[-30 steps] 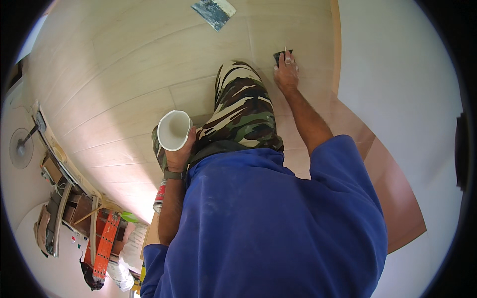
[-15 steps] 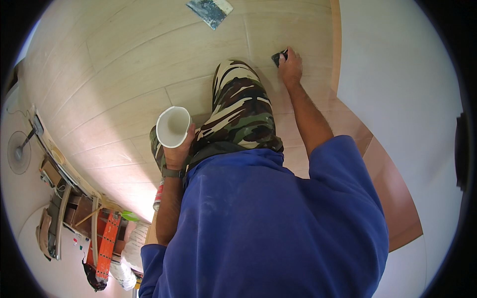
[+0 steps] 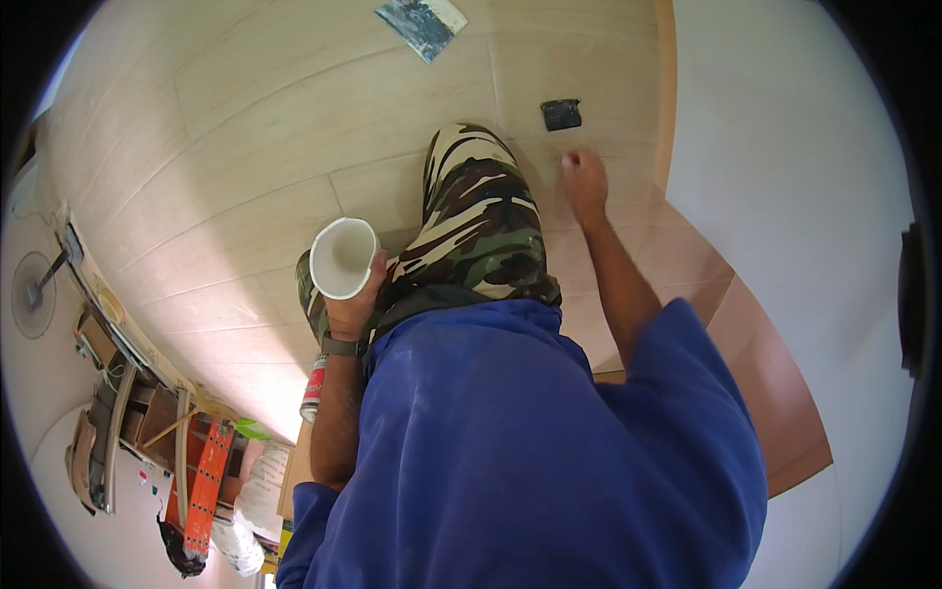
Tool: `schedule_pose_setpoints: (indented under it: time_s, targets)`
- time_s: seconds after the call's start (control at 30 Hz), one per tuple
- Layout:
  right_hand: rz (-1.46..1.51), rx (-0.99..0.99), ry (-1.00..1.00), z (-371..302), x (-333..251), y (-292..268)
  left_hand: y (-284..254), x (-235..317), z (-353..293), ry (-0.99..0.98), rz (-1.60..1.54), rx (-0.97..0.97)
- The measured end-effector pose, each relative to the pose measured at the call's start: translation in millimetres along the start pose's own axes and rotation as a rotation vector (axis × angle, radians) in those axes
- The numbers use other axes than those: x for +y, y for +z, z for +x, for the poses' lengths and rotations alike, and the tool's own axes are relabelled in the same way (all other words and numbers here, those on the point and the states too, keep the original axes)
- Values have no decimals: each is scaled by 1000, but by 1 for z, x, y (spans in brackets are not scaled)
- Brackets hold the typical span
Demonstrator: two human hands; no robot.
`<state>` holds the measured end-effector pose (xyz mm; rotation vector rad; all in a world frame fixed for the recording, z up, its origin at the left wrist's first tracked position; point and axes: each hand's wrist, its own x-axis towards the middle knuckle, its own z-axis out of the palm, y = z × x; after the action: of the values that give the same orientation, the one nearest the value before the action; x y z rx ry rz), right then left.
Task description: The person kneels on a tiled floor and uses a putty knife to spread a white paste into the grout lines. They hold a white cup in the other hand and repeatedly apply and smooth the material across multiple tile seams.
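My left hand (image 3: 355, 306) is wrapped round a white plastic tub (image 3: 343, 259), tilted so that its mouth and pale inside show. It is held over my left thigh, beside my camouflage trousers (image 3: 481, 211). On the tiled floor ahead of my right knee lies a small dark rectangular piece (image 3: 561, 115), whose kind I cannot make out. My right hand (image 3: 586, 184) is just short of it and apart from it, its fingers curled together. Something pale shows at the fingertips, too small to name.
A flat square sheet smeared with blue-grey and white (image 3: 424, 26) lies farther off on the floor (image 3: 265, 118). To the right rises a white wall (image 3: 785, 147). At left stand a fan (image 3: 37, 294), an orange ladder (image 3: 208, 486) and a spray can (image 3: 314, 388) by my left forearm.
My right hand has let go of the dark piece and drawn back toward me, leaving it on the floor. My left hand still holds the tub in nearly the same place.
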<state>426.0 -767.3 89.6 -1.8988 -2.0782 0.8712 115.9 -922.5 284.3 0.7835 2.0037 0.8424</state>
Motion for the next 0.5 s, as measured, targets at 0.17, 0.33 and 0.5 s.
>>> schedule_pose_setpoints:
  time_s: [0.17, 0.33, 0.5]
  targets:
    - [-363, -924, 59, -205, 87, -8, 5, -9, 3, 26, -7, 49]
    - [-281, -795, 87, -152, 80, -9, 6, -5, 5, 20, 39, 3]
    - [-442, -163, -126, 23, 5, 15, 4, -4, 3, -87, 88, -89]
